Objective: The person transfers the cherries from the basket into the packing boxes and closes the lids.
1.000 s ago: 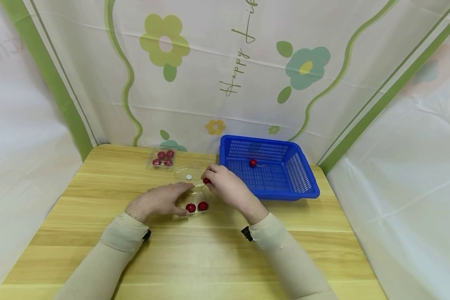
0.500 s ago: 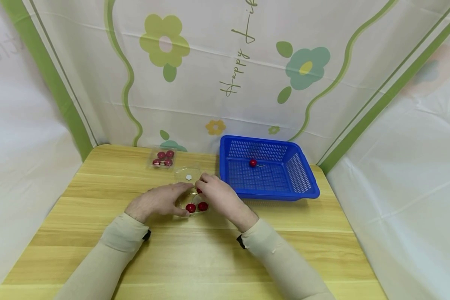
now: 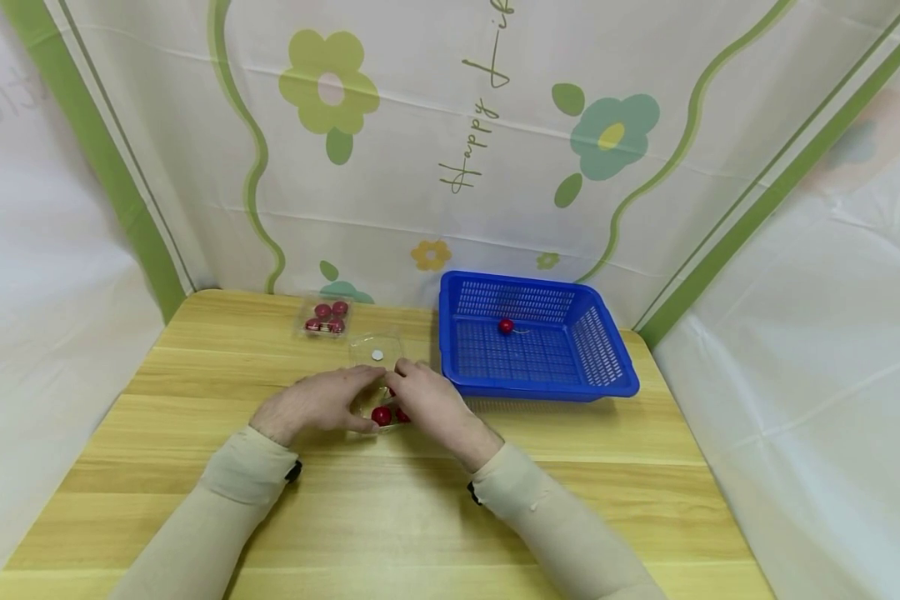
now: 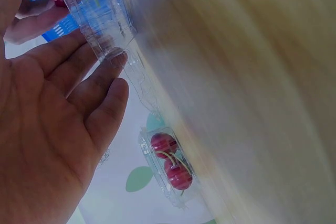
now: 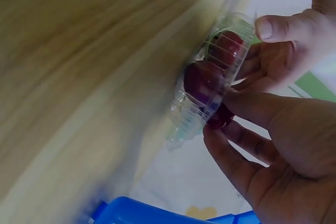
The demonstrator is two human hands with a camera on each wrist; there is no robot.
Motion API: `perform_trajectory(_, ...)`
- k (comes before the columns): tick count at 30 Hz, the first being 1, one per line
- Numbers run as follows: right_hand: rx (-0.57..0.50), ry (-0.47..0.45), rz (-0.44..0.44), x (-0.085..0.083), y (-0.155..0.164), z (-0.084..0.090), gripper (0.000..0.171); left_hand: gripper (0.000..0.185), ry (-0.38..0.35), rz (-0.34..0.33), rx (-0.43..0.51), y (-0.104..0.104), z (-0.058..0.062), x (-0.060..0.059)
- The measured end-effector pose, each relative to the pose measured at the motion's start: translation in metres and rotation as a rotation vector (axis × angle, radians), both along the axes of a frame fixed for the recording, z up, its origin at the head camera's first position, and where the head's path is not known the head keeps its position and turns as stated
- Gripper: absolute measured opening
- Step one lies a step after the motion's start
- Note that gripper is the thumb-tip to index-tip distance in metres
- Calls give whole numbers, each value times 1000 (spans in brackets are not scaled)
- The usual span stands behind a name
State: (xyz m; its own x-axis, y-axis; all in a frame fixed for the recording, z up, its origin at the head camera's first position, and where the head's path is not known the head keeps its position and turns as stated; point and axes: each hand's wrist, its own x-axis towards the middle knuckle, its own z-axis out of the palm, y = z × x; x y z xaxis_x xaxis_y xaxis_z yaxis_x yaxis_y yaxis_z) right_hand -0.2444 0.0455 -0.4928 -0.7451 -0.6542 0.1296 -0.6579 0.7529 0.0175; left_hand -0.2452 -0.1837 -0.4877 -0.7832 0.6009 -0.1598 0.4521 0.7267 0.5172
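Note:
A clear plastic clamshell box (image 3: 367, 343) lies with its lid folded back, a white round sticker on the lid. Two red cherries (image 5: 203, 81) rest in its near half. My left hand (image 3: 322, 402) lies along the box's left side, its fairly straight fingers touching the wall and its thumb at the near corner. Over the box's right side, my right hand (image 3: 435, 408) pinches another cherry (image 5: 220, 117) between thumb and fingers, at the box's far part. In the head view that hand covers most of this cherry and part of the one beneath.
A blue plastic basket (image 3: 543, 390) stands at the back right, with a single cherry (image 3: 506, 326) inside. Toward the back left sits a shut clear box (image 3: 305, 317) holding several cherries. A printed curtain (image 3: 390, 183) rises behind the table.
My right hand has moved left and toward me, bringing its cherry from beside the lid down into the open box. The left hand stays where it was.

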Motion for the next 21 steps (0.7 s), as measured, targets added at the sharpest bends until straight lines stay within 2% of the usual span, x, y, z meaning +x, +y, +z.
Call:
perform_trajectory(10, 65, 23, -12, -1, -1, -4, 30, 98, 7, 3, -3, 0, 0, 0)
perform_trajectory(15, -13, -5, -4, 2, 1, 15, 24, 99, 4, 0, 8, 0, 0, 0)
perform_trajectory(21, -102, 6, 0, -2, 9, 36, 18, 97, -6, 3, -2, 0, 1, 0)
